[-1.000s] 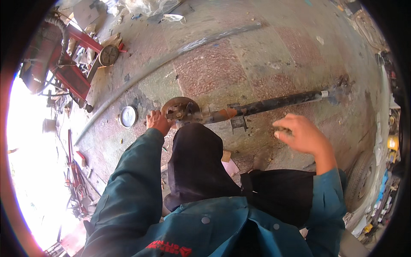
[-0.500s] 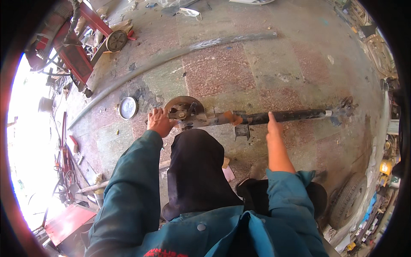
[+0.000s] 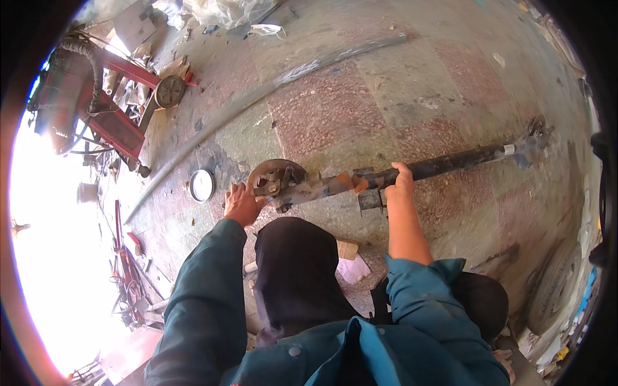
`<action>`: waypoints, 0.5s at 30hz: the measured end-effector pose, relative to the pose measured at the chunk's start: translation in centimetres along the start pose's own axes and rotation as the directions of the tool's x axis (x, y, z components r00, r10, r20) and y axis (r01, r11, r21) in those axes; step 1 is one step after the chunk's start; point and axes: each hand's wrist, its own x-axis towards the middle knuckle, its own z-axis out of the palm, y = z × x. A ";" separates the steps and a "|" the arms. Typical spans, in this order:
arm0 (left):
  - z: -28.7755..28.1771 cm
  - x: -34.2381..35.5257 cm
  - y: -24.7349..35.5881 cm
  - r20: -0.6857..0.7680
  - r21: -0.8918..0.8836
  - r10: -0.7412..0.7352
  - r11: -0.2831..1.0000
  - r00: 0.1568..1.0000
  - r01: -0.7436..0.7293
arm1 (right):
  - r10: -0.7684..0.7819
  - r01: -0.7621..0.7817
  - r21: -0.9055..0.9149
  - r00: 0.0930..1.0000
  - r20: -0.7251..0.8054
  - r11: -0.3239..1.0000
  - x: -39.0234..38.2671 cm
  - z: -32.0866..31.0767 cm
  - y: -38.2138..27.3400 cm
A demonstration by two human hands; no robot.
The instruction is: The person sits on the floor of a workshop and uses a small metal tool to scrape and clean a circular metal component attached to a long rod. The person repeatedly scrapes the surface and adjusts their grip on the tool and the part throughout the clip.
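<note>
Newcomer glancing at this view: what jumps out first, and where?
Likely the long metal shaft across the middle of the floor, left hand at its left end by a round disc, right hand farther along. Next, the white glare at left and red wheeled machine at upper left.

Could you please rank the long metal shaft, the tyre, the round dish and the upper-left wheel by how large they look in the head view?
1. Long metal shaft
2. Tyre
3. Round dish and upper-left wheel: too alike to rank.
</note>
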 end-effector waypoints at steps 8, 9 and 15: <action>2.4 -1.2 -2.0 -0.026 -0.094 -0.028 0.995 0.999 0.026 | -0.003 0.002 0.006 0.984 0.176 1.000 -2.5 -4.4 1.4; 2.7 -1.2 -1.8 -0.032 -0.101 -0.025 0.995 0.999 0.021 | -0.020 0.003 0.064 0.964 0.264 0.998 -1.8 -5.4 1.4; 4.8 -1.0 -3.2 -0.078 -0.139 -0.010 0.990 0.997 -0.001 | -0.233 0.001 0.391 0.805 0.545 0.920 -4.4 -7.4 1.1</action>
